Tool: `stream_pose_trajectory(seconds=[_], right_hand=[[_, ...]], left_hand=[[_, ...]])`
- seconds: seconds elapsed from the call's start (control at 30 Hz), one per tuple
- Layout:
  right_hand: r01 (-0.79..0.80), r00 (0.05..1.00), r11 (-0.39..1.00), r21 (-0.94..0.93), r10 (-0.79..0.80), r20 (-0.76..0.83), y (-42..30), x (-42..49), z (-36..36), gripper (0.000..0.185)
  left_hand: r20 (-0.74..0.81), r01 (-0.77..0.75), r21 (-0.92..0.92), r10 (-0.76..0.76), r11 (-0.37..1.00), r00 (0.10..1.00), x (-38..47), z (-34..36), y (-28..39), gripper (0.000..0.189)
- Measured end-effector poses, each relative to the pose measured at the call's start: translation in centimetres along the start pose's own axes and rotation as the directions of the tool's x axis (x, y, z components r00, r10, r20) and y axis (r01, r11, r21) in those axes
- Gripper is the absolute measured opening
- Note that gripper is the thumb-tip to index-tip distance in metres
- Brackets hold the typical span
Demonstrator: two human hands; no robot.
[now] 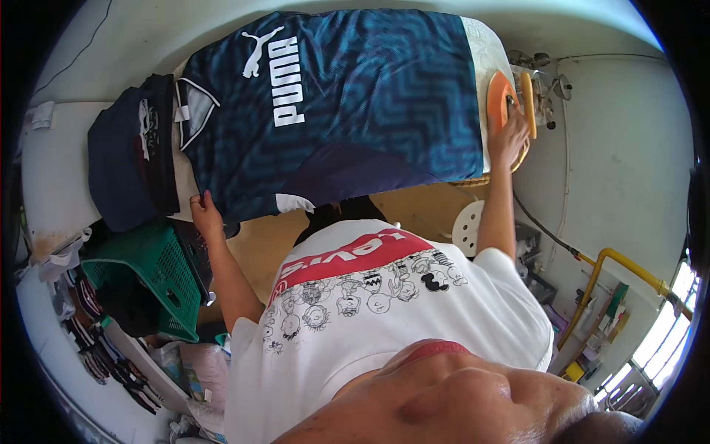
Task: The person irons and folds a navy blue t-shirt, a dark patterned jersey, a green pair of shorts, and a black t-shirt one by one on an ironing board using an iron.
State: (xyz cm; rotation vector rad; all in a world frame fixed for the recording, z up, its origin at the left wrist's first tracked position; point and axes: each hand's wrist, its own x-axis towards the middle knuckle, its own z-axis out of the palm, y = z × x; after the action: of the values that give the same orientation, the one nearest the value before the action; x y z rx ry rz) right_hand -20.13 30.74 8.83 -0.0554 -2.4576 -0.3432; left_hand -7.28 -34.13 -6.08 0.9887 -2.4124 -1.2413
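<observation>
A dark teal jersey (371,89) with a zigzag pattern and a white Puma logo lies spread over a padded ironing board (488,41). At the jersey's near left edge, my left hand (207,216) pinches the fabric between thumb and fingers. My right hand (508,139) grips an orange clothes iron (499,94) at the right end of the board, just past the jersey's hem. The iron's grip is partly hidden by my fingers. Beside the jersey's collar, dark navy folded garments (125,155) lie at the board's left end.
A green plastic basket (172,277) holding dark cloth sits below left. A white surface (61,166) extends past the garments. A white perforated stool (469,228) stands below my right arm. A yellow pipe (593,283) runs along the right wall. Clothes (105,344) hang at the lower left.
</observation>
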Motion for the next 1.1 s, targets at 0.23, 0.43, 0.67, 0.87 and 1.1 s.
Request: stream_pose_trajectory(seconds=[0.23, 0.43, 0.67, 0.87, 1.1], right_hand=[[-0.458, 0.835, 0.889, 0.026, 0.420, 0.356, -4.7, -9.5, 0.5, 0.029], [-0.411, 0.876, 0.868, 0.279, 0.290, 0.386, -0.8, -12.7, -2.9, 0.025], [-0.514, 0.755, 0.838, 0.184, 0.340, 0.561, 0.9, -20.1, -5.7, 0.029], [-0.108, 0.989, 0.994, 0.017, 0.110, -0.102, 4.6, -2.6, -3.6, 0.045], [-0.724, 0.661, 0.466, 0.508, 0.261, 0.703, 12.2, 7.8, 5.2, 0.047]], left_hand=[[-0.095, -0.070, 0.054, 0.075, 0.996, 0.993, -3.1, -0.7, 1.6, 0.020], [-0.084, -0.177, 0.176, 0.194, 0.968, 0.977, -7.4, -3.4, -1.8, 0.020], [-0.016, -0.058, 0.158, 0.061, 0.986, 0.998, -14.4, -5.0, -4.5, 0.022], [-0.241, -0.169, 0.173, 0.208, 0.970, 0.948, -4.6, -4.3, -1.5, 0.023], [-0.224, -0.408, 0.309, 0.483, 0.859, 0.847, 9.1, 2.8, 5.4, 0.031]])
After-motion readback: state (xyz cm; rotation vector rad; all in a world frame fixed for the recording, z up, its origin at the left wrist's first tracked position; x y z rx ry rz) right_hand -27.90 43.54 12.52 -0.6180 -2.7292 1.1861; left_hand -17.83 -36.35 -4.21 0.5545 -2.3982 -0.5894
